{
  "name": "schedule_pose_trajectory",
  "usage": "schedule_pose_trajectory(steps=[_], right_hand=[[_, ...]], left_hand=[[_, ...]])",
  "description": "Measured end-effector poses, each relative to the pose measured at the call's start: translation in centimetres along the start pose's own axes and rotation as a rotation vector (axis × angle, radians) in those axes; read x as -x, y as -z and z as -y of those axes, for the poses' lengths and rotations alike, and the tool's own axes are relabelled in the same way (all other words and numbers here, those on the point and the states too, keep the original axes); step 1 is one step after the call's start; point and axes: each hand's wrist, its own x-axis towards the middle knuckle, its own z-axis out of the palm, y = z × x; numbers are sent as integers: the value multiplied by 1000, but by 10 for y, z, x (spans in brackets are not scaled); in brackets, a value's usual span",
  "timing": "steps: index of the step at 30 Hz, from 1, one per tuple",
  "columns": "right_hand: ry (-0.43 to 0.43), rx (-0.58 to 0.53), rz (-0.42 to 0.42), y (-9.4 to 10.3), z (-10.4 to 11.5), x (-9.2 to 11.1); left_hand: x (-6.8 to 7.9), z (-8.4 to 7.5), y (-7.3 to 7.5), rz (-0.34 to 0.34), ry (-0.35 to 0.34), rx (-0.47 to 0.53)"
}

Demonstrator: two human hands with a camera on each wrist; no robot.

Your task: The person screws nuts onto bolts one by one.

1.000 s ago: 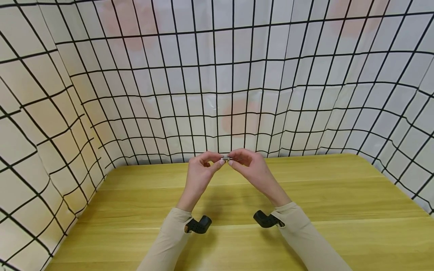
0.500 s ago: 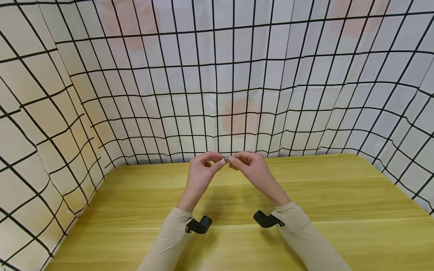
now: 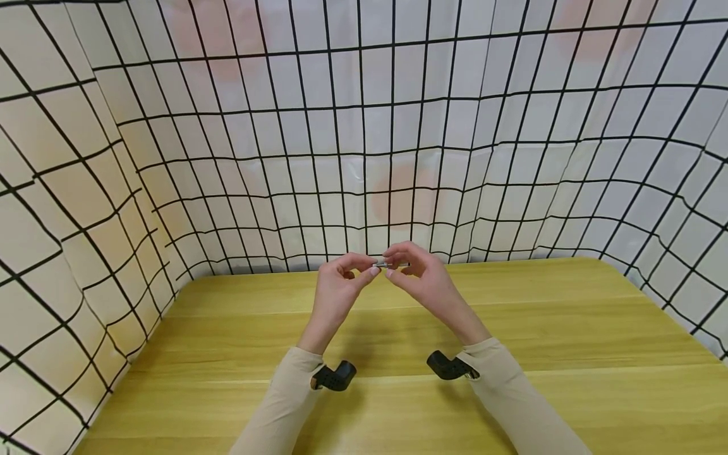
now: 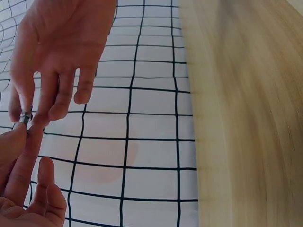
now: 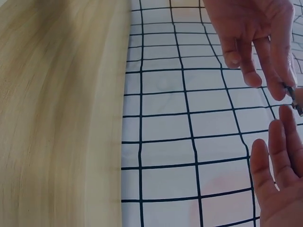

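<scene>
A small slim metal rod with a wider collar, bolt-like (image 3: 382, 265), lies level between my fingertips above the table's back edge. Its darker far end pokes out to the right. My left hand (image 3: 335, 289) pinches one end of it between thumb and forefinger. Around the collar my right hand (image 3: 428, 281) has its thumb and forefinger parted, the rod passing between them. In the right wrist view the rod (image 5: 293, 98) shows at the right border, mostly hidden by fingers. The left wrist view shows only a short piece of metal (image 4: 26, 117).
Below the hands lies a wooden table (image 3: 364, 404). A white sheet with a black grid and pinkish patches (image 3: 341, 126) stands behind and on both sides. Black wrist mounts (image 3: 337, 376) sit on the beige sleeves (image 3: 284, 404).
My right fingers were gripping close over the rod half a second ago; now they are spread, and more of the rod shows. The left hand stays put.
</scene>
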Motion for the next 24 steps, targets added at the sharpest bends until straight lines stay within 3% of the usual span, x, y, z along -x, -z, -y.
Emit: schedule_pose_trajectory(steps=[6, 24], right_hand=[[45, -5, 18, -1, 4, 0], [-112, -23, 4, 0, 4, 2]], left_hand=[[0, 1, -1, 1, -2, 3], [0, 1, 1, 7, -22, 1]])
